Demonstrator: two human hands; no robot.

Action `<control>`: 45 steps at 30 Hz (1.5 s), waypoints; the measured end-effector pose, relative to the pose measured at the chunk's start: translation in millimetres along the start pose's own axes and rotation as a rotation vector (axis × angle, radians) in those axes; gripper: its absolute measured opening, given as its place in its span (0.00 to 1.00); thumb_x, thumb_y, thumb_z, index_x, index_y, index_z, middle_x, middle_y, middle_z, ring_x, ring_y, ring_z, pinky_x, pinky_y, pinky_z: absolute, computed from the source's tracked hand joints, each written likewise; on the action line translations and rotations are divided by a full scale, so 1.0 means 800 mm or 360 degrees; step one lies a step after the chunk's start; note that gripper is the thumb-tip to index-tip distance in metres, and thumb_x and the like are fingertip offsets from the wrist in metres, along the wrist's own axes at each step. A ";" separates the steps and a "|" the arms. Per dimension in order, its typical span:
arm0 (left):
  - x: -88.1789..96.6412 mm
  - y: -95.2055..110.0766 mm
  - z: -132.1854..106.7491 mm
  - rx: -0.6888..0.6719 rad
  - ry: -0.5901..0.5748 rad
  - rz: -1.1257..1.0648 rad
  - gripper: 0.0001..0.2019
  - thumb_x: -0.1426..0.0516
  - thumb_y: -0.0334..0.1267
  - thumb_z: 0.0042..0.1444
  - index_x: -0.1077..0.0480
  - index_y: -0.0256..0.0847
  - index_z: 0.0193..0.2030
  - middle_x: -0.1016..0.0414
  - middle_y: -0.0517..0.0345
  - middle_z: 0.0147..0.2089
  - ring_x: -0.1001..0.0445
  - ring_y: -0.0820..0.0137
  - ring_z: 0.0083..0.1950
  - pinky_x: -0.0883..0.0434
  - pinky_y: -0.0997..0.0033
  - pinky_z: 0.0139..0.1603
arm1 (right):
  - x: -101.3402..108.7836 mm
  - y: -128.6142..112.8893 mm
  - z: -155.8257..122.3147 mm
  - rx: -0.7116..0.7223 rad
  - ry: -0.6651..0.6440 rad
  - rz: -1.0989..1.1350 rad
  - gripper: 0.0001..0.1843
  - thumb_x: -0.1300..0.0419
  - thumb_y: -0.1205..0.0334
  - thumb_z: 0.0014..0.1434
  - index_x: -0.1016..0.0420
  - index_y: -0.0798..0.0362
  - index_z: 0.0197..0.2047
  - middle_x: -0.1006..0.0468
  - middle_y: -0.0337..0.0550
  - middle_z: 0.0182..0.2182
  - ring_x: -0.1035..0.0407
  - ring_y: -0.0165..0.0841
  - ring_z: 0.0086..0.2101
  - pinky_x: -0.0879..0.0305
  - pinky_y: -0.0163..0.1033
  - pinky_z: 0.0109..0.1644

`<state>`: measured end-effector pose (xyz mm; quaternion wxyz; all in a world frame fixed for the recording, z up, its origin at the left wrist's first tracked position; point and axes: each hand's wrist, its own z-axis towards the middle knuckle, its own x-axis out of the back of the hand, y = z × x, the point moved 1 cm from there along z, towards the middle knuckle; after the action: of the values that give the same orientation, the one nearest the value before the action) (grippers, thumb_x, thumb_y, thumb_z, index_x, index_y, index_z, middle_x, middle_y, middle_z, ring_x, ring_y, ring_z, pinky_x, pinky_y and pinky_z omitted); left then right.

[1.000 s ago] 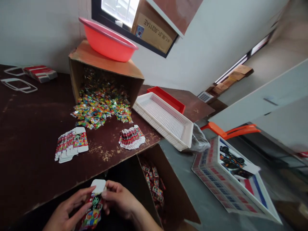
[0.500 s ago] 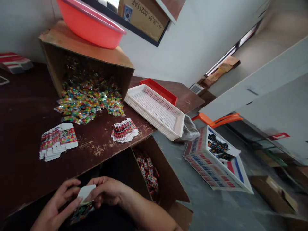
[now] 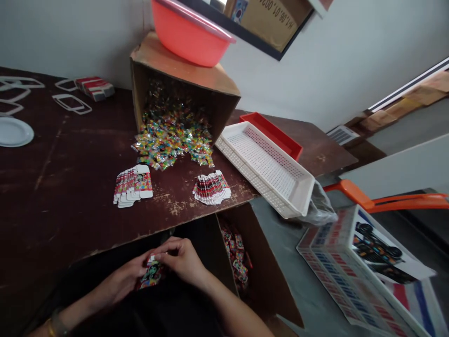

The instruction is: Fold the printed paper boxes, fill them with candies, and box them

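Note:
Both my hands meet below the front edge of the dark wooden table (image 3: 63, 187), over my lap. My left hand (image 3: 122, 281) and my right hand (image 3: 182, 260) are closed on a small colourful printed carton (image 3: 151, 274), held between the fingers of both. On the table ahead lie a fanned stack of flat printed cartons (image 3: 133, 185) and a second, red-striped stack (image 3: 212, 188). Behind them a cardboard box (image 3: 182, 89) lies on its side, spilling wrapped candies (image 3: 171, 142).
A pink basin (image 3: 189, 32) sits on the tipped box. A white perforated tray (image 3: 266, 166) and a red tray (image 3: 271, 133) lie at the right. An open carton (image 3: 252, 262) by my right arm holds filled small boxes. A white plate (image 3: 14, 132) is far left.
The view has swung left and pulled back. My hands have kept working the small carton; its white flap, raised a second ago, now lies folded down under my fingers.

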<state>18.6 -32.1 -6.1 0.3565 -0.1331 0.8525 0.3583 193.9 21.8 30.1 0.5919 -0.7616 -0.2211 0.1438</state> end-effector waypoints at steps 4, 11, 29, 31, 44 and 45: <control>0.020 -0.011 -0.003 -0.0096 0.0293 0.0186 0.18 0.36 0.37 0.50 0.21 0.48 0.49 0.16 0.61 0.52 0.29 0.51 0.63 0.35 0.51 0.64 | -0.003 -0.006 -0.009 0.0262 -0.0160 -0.0275 0.13 0.39 0.55 0.62 0.18 0.46 0.48 0.22 0.45 0.42 0.29 0.35 0.44 0.35 0.40 0.51; 0.019 0.006 0.003 -0.0265 0.0428 0.0414 0.26 0.35 0.46 0.51 0.26 0.48 0.58 0.22 0.53 0.60 0.29 0.53 0.63 0.34 0.52 0.64 | 0.023 -0.022 0.006 0.0540 -0.0401 -0.0600 0.16 0.41 0.59 0.65 0.24 0.43 0.56 0.24 0.41 0.50 0.33 0.32 0.52 0.38 0.39 0.58; 0.044 0.102 -0.040 -0.0648 0.0903 0.0878 0.16 0.29 0.45 0.39 0.23 0.47 0.36 0.18 0.61 0.32 0.21 0.60 0.34 0.23 0.70 0.33 | 0.038 0.038 0.154 0.0682 0.0346 -0.1722 0.36 0.44 0.46 0.64 0.44 0.54 0.69 0.40 0.54 0.67 0.56 0.49 0.69 0.65 0.64 0.70; 0.035 0.105 -0.026 -0.0600 0.0926 0.0372 0.25 0.28 0.42 0.39 0.25 0.45 0.47 0.17 0.58 0.40 0.19 0.60 0.38 0.22 0.67 0.38 | 0.037 0.062 0.105 0.0745 0.0201 -0.1632 0.38 0.40 0.47 0.62 0.44 0.53 0.69 0.41 0.54 0.67 0.55 0.49 0.68 0.59 0.62 0.70; -0.014 0.083 0.020 -0.0404 0.0428 0.0764 0.21 0.35 0.44 0.52 0.29 0.43 0.52 0.19 0.58 0.38 0.21 0.64 0.35 0.26 0.72 0.26 | 0.025 -0.060 0.053 0.0583 0.0697 -0.0642 0.06 0.39 0.60 0.61 0.24 0.50 0.42 0.24 0.43 0.37 0.32 0.35 0.41 0.37 0.41 0.48; -0.015 0.083 0.018 -0.0383 0.0412 0.0754 0.23 0.35 0.43 0.53 0.30 0.43 0.54 0.20 0.57 0.38 0.21 0.64 0.35 0.25 0.72 0.27 | 0.025 -0.064 0.058 0.0600 0.0742 -0.0761 0.04 0.37 0.62 0.60 0.24 0.50 0.39 0.24 0.42 0.36 0.33 0.36 0.42 0.39 0.42 0.50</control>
<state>2.2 24.5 29.5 0.1327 -0.0163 0.8497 0.5101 180.4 80.8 68.2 0.7728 -0.5786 -0.2218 -0.1372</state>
